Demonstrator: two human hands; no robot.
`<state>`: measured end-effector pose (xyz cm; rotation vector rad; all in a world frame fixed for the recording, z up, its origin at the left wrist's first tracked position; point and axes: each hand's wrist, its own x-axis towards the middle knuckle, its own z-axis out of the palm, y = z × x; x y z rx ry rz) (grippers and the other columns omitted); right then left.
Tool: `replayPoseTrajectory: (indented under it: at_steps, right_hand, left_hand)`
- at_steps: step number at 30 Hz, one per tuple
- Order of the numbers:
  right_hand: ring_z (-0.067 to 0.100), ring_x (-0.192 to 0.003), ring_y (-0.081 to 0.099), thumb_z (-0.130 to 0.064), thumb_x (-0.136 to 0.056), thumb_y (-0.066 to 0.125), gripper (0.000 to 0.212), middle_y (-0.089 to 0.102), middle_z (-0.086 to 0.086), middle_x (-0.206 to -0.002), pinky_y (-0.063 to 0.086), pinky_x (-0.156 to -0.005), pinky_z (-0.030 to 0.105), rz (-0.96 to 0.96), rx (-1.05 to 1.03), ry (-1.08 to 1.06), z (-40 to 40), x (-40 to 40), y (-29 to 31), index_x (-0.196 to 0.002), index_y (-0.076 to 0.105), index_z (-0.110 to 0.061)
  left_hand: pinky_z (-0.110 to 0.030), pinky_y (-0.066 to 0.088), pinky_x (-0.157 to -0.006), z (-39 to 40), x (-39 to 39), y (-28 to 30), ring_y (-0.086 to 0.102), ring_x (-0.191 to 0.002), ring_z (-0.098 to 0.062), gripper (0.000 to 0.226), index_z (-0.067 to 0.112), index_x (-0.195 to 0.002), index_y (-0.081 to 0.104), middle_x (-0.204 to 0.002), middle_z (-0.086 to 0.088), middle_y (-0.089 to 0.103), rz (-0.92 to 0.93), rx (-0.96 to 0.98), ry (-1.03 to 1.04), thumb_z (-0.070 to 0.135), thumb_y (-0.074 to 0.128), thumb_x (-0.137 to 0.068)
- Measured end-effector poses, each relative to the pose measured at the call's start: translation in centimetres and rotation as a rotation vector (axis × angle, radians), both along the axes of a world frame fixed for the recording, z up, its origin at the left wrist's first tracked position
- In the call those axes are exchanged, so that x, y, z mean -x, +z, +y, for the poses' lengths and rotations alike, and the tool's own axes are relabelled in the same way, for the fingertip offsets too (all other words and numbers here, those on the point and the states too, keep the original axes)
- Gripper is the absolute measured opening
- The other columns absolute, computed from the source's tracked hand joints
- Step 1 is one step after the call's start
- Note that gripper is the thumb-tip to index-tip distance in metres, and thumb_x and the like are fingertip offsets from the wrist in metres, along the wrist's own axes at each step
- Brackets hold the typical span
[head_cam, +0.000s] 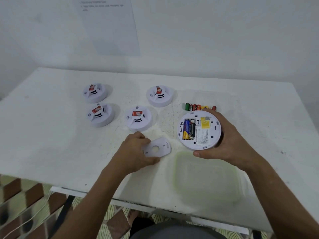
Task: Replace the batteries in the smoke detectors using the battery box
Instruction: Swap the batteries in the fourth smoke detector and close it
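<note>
While the right hand (222,140) grips an upturned smoke detector (199,130) w/ batteries (189,129) exposed, the left hand (133,150) pinches its detached backplate (157,149) on the table (51,135). Loose batteries (200,106) lie just behind; four more detectors (139,118) sit to the left.

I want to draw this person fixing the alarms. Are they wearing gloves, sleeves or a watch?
No gloves. The left hand and right hand are both bare, and so are both forearms right down to the picture's bottom edge. No sleeves, watch, rings or bracelets show.
</note>
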<state>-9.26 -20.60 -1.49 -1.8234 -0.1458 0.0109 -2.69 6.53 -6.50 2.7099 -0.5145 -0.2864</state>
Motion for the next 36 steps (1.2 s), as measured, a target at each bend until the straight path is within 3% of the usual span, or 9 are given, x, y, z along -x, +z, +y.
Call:
replayPoseTrajectory:
  at_steps: [3,6,9,13,16,19,25,30,36]
  right_hand:
    - [0.005,-0.122,0.056,0.002,-0.055,0.093,0.097,0.061,-0.013,-0.127,0.051,-0.091,0.016,0.003,0.019,0.013,0.4,-0.2,0.0,-0.137,0.047,-0.022]
    - [0.006,-0.124,0.055,0.0,-0.055,0.093,0.097,0.06,-0.012,-0.13,0.049,-0.094,0.016,-0.003,0.027,0.008,0.9,-0.4,0.3,-0.138,0.046,-0.022]
    - [0.008,-0.125,0.055,-0.002,-0.054,0.094,0.1,0.059,-0.012,-0.131,0.05,-0.096,0.02,-0.003,0.017,0.002,1.7,-0.8,0.5,-0.139,0.045,-0.023]
    - [0.01,-0.12,0.059,0.0,-0.052,0.095,0.102,0.061,-0.012,-0.126,0.052,-0.092,0.023,-0.009,-0.012,0.0,3.8,-1.4,1.0,-0.137,0.045,-0.026]
    - [0.01,-0.118,0.059,0.003,-0.052,0.093,0.098,0.063,-0.012,-0.123,0.053,-0.091,0.023,-0.035,-0.014,0.004,5.6,-2.0,1.5,-0.133,0.047,-0.027]
    - [0.016,-0.121,0.058,0.002,-0.054,0.093,0.097,0.061,-0.006,-0.127,0.054,-0.093,0.029,-0.041,-0.026,0.002,7.0,-2.5,1.8,-0.136,0.048,-0.023]
    - [0.016,-0.12,0.059,0.001,-0.054,0.094,0.098,0.061,-0.007,-0.126,0.054,-0.091,0.028,-0.025,-0.024,-0.008,9.4,-3.2,1.8,-0.137,0.046,-0.022]
    - [0.011,-0.118,0.059,0.0,-0.054,0.094,0.099,0.061,-0.012,-0.124,0.053,-0.089,0.022,-0.004,-0.002,-0.032,10.9,-3.6,1.7,-0.137,0.045,-0.024]
    - [0.012,-0.12,0.059,0.002,-0.053,0.093,0.1,0.062,-0.01,-0.125,0.052,-0.089,0.02,-0.019,-0.017,-0.053,11.6,-4.3,2.3,-0.138,0.045,-0.022]
  left_hand:
    - [-0.008,0.034,-0.063,0.5,0.3,0.5,0.044,-0.077,-0.006,0.057,0.012,-0.095,0.067,-0.09,0.003,0.052,-0.036,0.092,-0.024,0.049,0.085,-0.056]
    - [-0.01,0.04,-0.063,1.2,0.4,2.9,0.051,-0.081,0.0,0.057,0.016,-0.092,0.064,-0.093,0.007,0.055,-0.075,0.284,0.042,0.052,0.081,-0.052]
    - [-0.007,0.037,-0.065,1.6,0.0,6.5,0.054,-0.085,0.003,0.057,0.025,-0.097,0.063,-0.096,0.012,0.055,-0.226,0.361,0.058,0.06,0.073,-0.053]
    - [-0.005,0.039,-0.074,0.1,-0.4,10.4,0.054,-0.092,0.002,0.055,0.023,-0.1,0.066,-0.098,0.015,0.055,-0.214,0.501,-0.147,0.052,0.081,-0.055]
    - [-0.016,0.043,-0.084,-0.8,-1.1,11.2,0.054,-0.102,-0.004,0.056,0.027,-0.102,0.066,-0.104,0.016,0.052,-0.114,0.458,-0.233,0.043,0.09,-0.054]
    - [-0.017,0.043,-0.086,-0.2,-1.9,11.3,0.052,-0.105,-0.001,0.059,0.03,-0.106,0.067,-0.109,0.017,0.05,-0.053,0.408,-0.228,0.043,0.091,-0.054]
    - [-0.001,0.038,-0.076,2.0,-3.5,11.6,0.052,-0.101,0.004,0.064,0.034,-0.111,0.066,-0.11,0.019,0.05,0.021,0.382,-0.233,0.047,0.09,-0.053]
    - [-0.001,0.038,-0.074,3.2,-4.4,11.3,0.051,-0.101,0.005,0.063,0.038,-0.114,0.066,-0.112,0.019,0.051,0.053,0.346,-0.252,0.049,0.087,-0.056]
    - [-0.018,0.05,-0.086,4.4,-5.2,11.2,0.057,-0.103,0.004,0.063,0.044,-0.119,0.06,-0.115,0.021,0.057,0.171,0.438,-0.277,0.053,0.083,-0.061]
